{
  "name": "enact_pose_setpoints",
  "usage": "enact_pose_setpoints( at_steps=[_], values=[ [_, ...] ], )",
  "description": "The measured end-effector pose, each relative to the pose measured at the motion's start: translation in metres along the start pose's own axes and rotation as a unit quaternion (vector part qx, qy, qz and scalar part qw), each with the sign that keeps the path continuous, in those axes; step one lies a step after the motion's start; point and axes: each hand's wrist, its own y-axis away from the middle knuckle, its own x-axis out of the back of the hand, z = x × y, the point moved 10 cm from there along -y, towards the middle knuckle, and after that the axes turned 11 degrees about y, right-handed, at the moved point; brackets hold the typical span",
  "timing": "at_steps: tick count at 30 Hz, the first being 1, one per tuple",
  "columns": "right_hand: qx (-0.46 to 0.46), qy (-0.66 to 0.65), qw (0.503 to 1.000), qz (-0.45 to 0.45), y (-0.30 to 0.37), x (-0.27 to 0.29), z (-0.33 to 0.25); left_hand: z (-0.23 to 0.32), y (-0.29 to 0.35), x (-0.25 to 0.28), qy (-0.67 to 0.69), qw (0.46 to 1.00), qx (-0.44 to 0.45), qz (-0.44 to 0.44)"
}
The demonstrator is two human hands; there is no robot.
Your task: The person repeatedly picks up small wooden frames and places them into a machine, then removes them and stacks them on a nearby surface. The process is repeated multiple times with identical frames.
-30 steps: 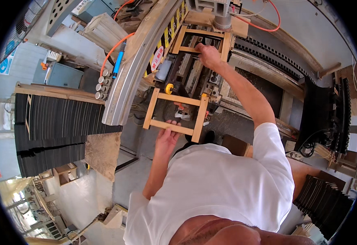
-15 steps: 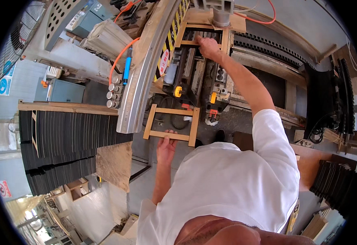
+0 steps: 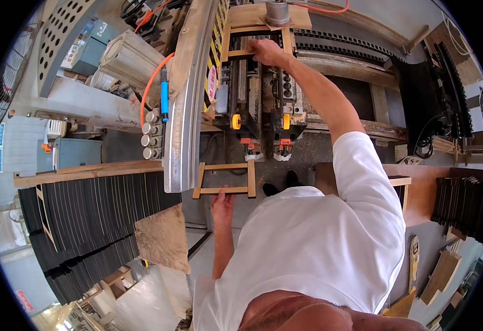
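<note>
My left hand [image 3: 222, 208] pinches the near rail of a small wooden frame [image 3: 240, 190], thumb and fingers closed around it. The frame is open in the middle and hangs in front of my body, beside the end of a metal beam. My right arm reaches far forward over the machine. There my right hand [image 3: 267, 52] grips the near rail of a second wooden frame [image 3: 238, 54], its fingers curled over the wood. That frame lies across the machine's rails, below a round metal cylinder [image 3: 278, 14]. The fingertips of my right hand are partly hidden.
A long metal beam [image 3: 183, 127] with black-and-yellow striping runs along the left, with a blue pen-like tool [image 3: 164, 101] on it. Dark panels [image 3: 95, 212] stand stacked at left. Two machine rails end in yellow knobs [image 3: 236, 121]. More dark pieces [image 3: 456, 207] lie at right.
The view has turned and shifted slightly. The frame in my left hand now looks more level and nearer the beam's end. My right hand keeps its grip on the far frame.
</note>
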Motion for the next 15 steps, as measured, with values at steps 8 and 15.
enact_pose_setpoints(
  at_steps=[8,15],
  values=[
    [0.018,0.015,1.0,-0.016,-0.006,-0.003,0.003,-0.026,-0.002,-0.018,-0.024,1.0,-0.01,0.008],
    [0.065,0.056,0.996,-0.008,-0.003,0.006,-0.009,-0.067,0.002,-0.015,-0.002,0.999,-0.01,0.036]
  ],
)
